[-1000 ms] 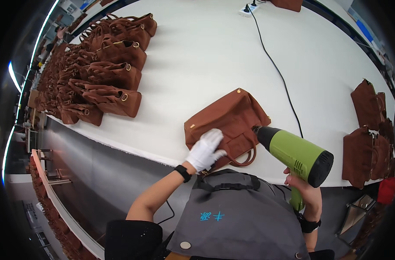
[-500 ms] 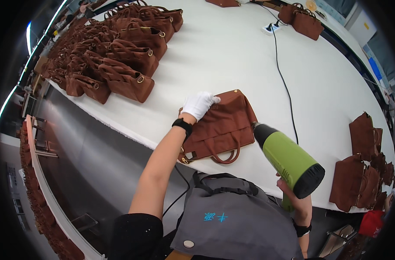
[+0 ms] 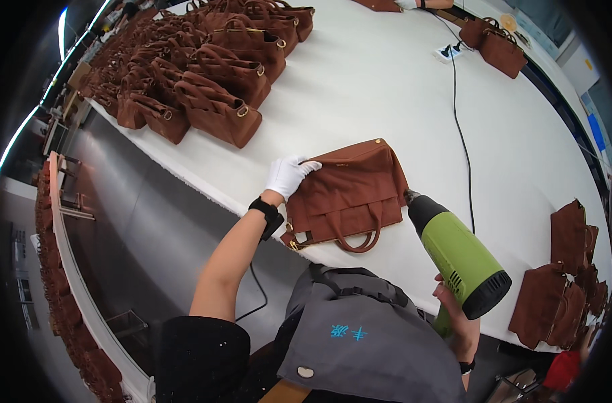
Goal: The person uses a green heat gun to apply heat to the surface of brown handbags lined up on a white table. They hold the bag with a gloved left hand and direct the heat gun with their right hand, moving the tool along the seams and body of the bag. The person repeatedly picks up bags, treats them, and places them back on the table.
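A brown handbag (image 3: 359,188) lies flat on the white table, its looped handles toward me and a small gold clasp at its near left corner. My left hand (image 3: 291,176), in a white glove, grips the bag's left edge near the upper corner. My right hand (image 3: 459,319) is wrapped round the handle of a green and black heat gun (image 3: 457,248). The gun's metal nozzle points at the right side of the bag, very close to it; whether they touch I cannot tell. Part of the right hand's fingers is hidden behind the gun's body.
Many brown handbags (image 3: 218,101) crowd the table's far left. More bags (image 3: 548,302) stand at the right edge. A black cord (image 3: 462,127) runs from a white power strip (image 3: 448,54). Another person's gloved hand (image 3: 406,4) shows at the top. My grey apron (image 3: 366,329) is at the near edge.
My left hand has slid leftward from the bag's face to its left edge. The heat gun keeps its place beside the bag. The whole view has shifted slightly.
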Motion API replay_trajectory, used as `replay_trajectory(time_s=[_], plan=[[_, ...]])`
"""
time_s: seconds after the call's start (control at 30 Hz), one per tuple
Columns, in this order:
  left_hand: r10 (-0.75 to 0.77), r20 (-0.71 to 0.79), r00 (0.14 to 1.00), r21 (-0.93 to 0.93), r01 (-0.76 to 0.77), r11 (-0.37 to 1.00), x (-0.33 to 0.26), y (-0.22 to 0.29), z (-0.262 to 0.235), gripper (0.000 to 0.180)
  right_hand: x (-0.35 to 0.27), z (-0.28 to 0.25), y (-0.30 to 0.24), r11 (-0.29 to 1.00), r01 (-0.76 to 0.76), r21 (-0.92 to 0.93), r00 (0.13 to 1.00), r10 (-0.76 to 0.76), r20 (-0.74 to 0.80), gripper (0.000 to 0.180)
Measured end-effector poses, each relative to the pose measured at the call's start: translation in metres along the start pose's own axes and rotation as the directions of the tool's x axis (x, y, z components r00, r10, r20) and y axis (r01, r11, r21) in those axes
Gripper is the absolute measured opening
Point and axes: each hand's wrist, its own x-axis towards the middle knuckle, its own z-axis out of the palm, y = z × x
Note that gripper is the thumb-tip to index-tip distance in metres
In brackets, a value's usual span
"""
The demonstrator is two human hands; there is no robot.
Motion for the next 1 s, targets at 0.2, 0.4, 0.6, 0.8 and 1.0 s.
replay_trajectory(time_s=[0.2,0.4,0.6,0.8,1.0], plan=[[-0.007,-0.025,1.000,-0.364,-0.002,0.931,0.040,-0.011,0.017,0.040,-0.009,0.008,-0.016,0.999,-0.030,0.045,0.987,0.023,0.158,0.029],[0.743,-0.122,0.658,0.274,-0.697,0.663,-0.029,0.039,0.007,0.031,-0.017,0.008,-0.010,0.997,0.024,-0.076,0.999,-0.021,0.036,0.033],[0.665,0.509,0.547,-0.188,-0.683,0.706,-0.116,0.014,0.019,0.028,-0.025,0.021,-0.033,0.991,-0.044,0.123,0.999,0.048,-0.024,0.030],[0.703,0.142,0.697,0.162,-0.717,0.678,-0.111,-0.011,0.048,0.045,-0.023,0.020,-0.010,0.996,0.007,-0.094,0.995,0.002,0.099,0.031],[0.687,-0.177,0.705,0.235,-0.648,0.725,-0.108,0.004,0.042,0.029,-0.019,0.027,-0.011,0.976,-0.007,-0.218,1.000,0.013,0.025,0.032]])
